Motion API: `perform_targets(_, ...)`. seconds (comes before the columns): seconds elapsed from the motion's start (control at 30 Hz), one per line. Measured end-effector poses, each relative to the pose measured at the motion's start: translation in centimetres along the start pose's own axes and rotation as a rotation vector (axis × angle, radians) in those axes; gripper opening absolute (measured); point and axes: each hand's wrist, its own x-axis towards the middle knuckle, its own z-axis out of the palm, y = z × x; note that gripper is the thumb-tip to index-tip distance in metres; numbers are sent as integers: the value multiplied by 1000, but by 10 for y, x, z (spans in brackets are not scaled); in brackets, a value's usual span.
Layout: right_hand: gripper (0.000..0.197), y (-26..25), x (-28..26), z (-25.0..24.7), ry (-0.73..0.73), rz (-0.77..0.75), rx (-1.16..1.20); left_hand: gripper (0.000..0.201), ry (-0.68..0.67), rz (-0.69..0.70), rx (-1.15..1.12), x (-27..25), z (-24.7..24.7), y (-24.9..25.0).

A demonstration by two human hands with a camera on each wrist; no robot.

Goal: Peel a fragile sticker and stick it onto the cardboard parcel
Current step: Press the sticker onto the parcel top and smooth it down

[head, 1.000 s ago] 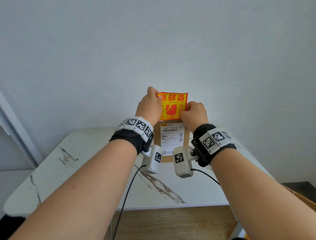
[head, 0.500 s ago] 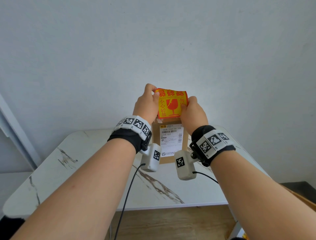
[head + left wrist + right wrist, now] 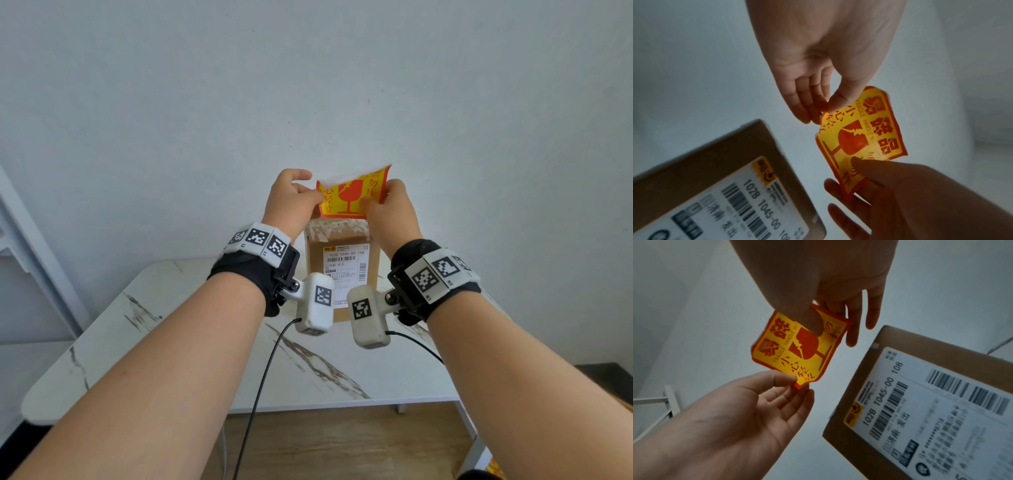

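Sticker (image 3: 352, 197) now raised, tilted, pinched between both hands above parcel (image 3: 342, 270).

Parcel (image 3: 342, 270) stood upright on the worktop (image 3: 191, 346), near its far edge by the wall (image 3: 308, 85). Sticker (image 3: 349, 198) was held in the air just above the parcel top, left hand (image 3: 291, 202) on its left edge, right hand (image 3: 390, 209) on its right.

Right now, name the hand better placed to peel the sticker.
Left hand: it pinches just a corner of the sticker, free to pull. The right hand holds the sticker's body, thumb across its face.
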Motion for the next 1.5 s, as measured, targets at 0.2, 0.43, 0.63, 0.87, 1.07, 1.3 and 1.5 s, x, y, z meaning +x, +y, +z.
perform_targets(0.2, 31, 6, -5, -5, 60, 2, -74, 46, -31, -105, -45, -6, 1, -5)
perform_targets(0.43, 20, 14, -5, -10, 57, -22, -132, 54, 21, -141, 82, -9, -5, -13)
perform_targets(0.63, 11, 21, -5, -9, 16, -47, -227, 53, 26, -173, 206, -8, -5, -24)
perform_targets(0.87, 12, 29, -3, -8, 2, -41, -279, 57, 43, -153, 305, -6, -4, -31)
perform_targets(1.07, 14, 30, -4, -5, 10, -56, -314, 57, 49, -142, 336, -6, -5, -29)
perform_targets(1.3, 15, 29, -6, -4, 14, -78, -358, 54, 34, -134, 372, -7, -4, -29)
perform_targets(1.5, 17, 30, -3, -2, -16, -87, -384, 41, 63, -59, 486, -12, 1, -26)
